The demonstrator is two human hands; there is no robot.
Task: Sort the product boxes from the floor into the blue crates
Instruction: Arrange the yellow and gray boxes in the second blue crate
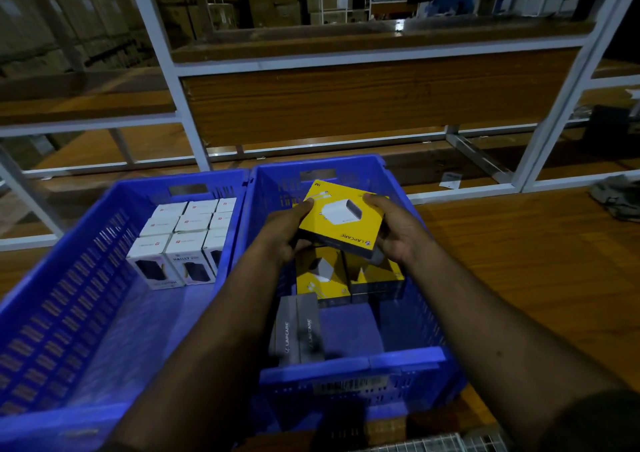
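A yellow Lapcare charger box (pixel 341 218) hangs tilted over the right blue crate (pixel 349 365). My left hand (pixel 287 230) grips its left edge and my right hand (pixel 398 233) grips its right edge. Below it in that crate lie two more yellow boxes (pixel 323 278) side by side, and two grey Lapcare boxes (pixel 298 334) stand nearer to me. The left blue crate (pixel 69 296) holds several white boxes (pixel 187 230) packed upright in rows at its far end.
Both crates sit on a wooden floor in front of a white metal rack (pixel 346 60) with wooden shelves. A grey cloth bundle (pixel 616 195) and a small paper label (pixel 450 180) lie on the floor at right. Stacked cartons fill the dark background.
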